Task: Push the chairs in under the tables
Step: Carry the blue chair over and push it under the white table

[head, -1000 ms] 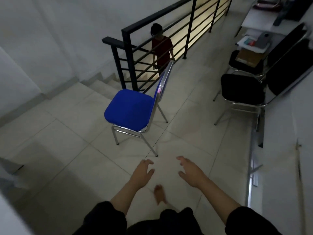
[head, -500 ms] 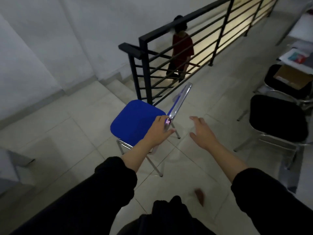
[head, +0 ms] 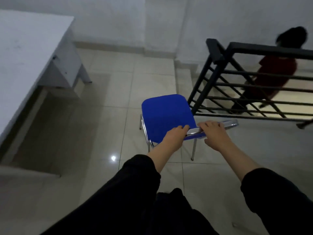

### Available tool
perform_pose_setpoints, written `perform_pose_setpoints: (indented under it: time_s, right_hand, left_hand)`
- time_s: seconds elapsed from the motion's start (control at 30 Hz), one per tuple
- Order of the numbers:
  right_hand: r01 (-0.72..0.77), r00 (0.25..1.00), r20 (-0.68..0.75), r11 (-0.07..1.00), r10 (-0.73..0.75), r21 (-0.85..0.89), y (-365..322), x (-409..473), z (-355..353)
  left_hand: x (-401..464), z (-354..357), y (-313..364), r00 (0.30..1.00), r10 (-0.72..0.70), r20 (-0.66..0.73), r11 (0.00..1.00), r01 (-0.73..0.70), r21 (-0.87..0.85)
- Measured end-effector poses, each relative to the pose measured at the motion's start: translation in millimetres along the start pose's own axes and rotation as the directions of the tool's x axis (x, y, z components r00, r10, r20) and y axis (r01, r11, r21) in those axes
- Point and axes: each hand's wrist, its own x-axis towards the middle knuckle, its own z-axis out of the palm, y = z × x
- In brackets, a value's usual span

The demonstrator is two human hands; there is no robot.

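Chair (head: 166, 116) stands well apart from the bench (head: 25, 48), left hand (head: 174, 138) and right hand (head: 215, 134) fingers curled over its backrest (head: 227, 123), evidently to steer it.

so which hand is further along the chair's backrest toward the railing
The right hand: it holds the blue chair at the backrest's middle, nearer the black stair railing. The left hand holds the end.

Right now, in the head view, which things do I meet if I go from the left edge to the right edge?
White table → blue chair, with the left hand and the right hand on its backrest → black railing → person in red behind the railing.
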Motion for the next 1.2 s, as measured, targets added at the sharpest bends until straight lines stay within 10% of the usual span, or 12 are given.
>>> perform_pose_setpoints:
  time_s: [0.47,1.2]
  right_hand:
    - [0.536,0.843,0.021,0.842,-0.538,0.063,-66,-15,6]
    - [0.958,0.269,0.048,0.262,-0.962,-0.113,-227,-77,2]
  left_hand:
    - [-107,9,-20,0.951,-0.266,-0.158,0.958,0.28,0.071]
    - [-301,82,-22,0.567,-0.765,-0.305,0.634,0.745,-0.206]
